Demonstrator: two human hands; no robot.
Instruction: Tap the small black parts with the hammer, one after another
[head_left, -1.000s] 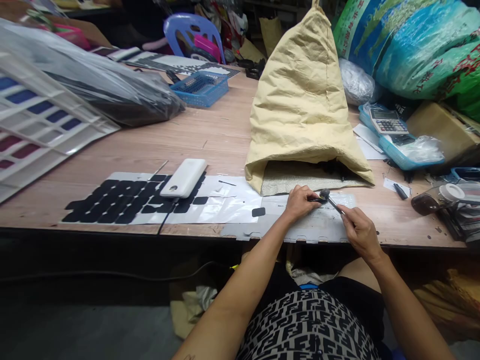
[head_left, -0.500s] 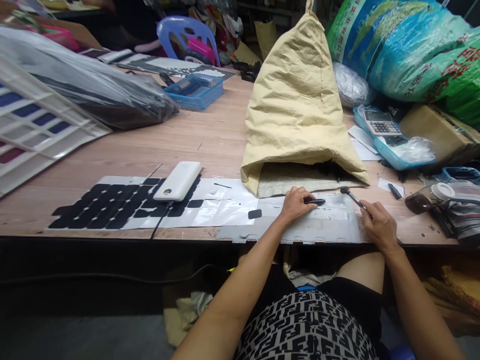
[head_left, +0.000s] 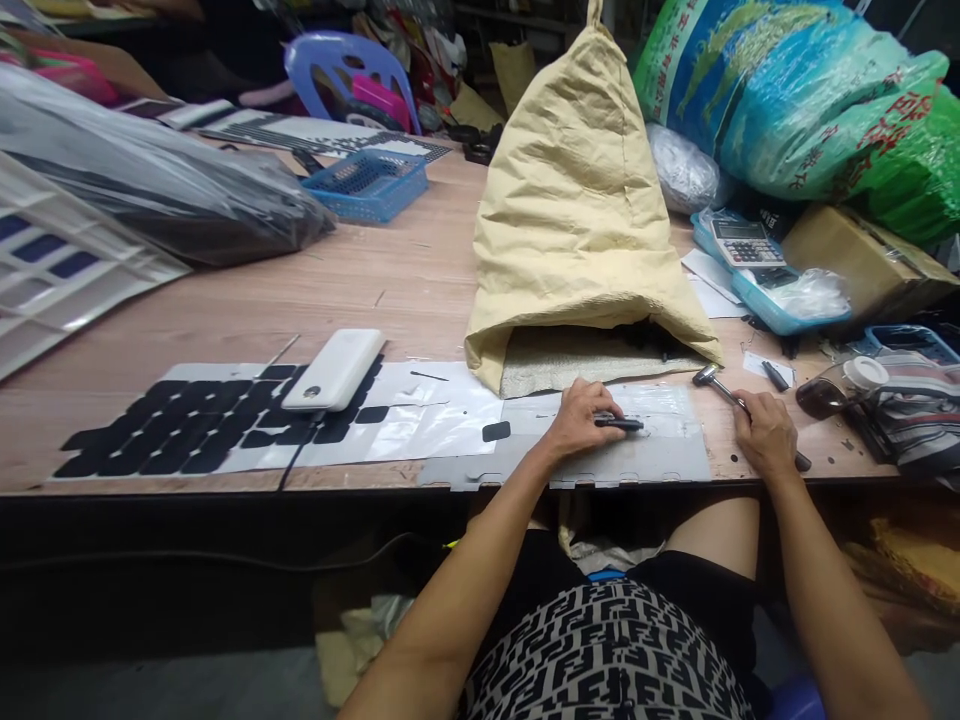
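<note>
My left hand (head_left: 579,422) rests on a grey sheet (head_left: 517,468) at the table's front edge, its fingers closed on a small black pen-like piece (head_left: 624,424) that lies nearly flat and points right. In my right hand (head_left: 766,435) is a small hammer (head_left: 721,388) with a shiny metal head and a dark handle. The hammer's head is tilted toward the upper left, just off the sheet's right edge. Behind my left hand stands a yellow sack (head_left: 577,220), its mouth facing me with dark contents partly hidden inside.
To the left, a white power bank (head_left: 337,370) lies on a sheet of black stickers (head_left: 161,425). Farther back are a blue basket (head_left: 367,190) and a plastic-wrapped bundle (head_left: 187,170). On the right are a calculator (head_left: 745,243), a cardboard box (head_left: 844,255) and a dark jar (head_left: 829,395).
The hammer has swung right and away from the black piece, its head now turned more upward. My left hand keeps hold of the piece. The view has shifted slightly right.
</note>
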